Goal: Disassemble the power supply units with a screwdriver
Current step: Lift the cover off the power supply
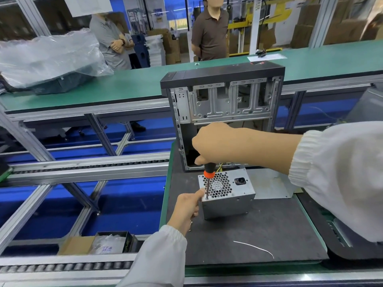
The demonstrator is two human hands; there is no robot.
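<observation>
A grey metal power supply unit (pixel 230 200) with a honeycomb fan grille and a black power socket stands on the dark mat (pixel 259 235). My right hand (pixel 219 141) is closed around the black-and-orange handle of a screwdriver (pixel 207 176), held upright with its tip at the unit's top left corner. My left hand (pixel 187 208) grips the unit's left side, thumb next to the screwdriver shaft. Behind the unit stands an open black computer case (pixel 223 96) with yellow wires showing at its bottom.
A loose metal panel (pixel 271 186) lies right of the unit and a white cable tie (pixel 255 247) lies near the mat's front. Roller conveyor rails run on the left, with an open box (pixel 99 244). Two people stand beyond the green bench (pixel 124 83).
</observation>
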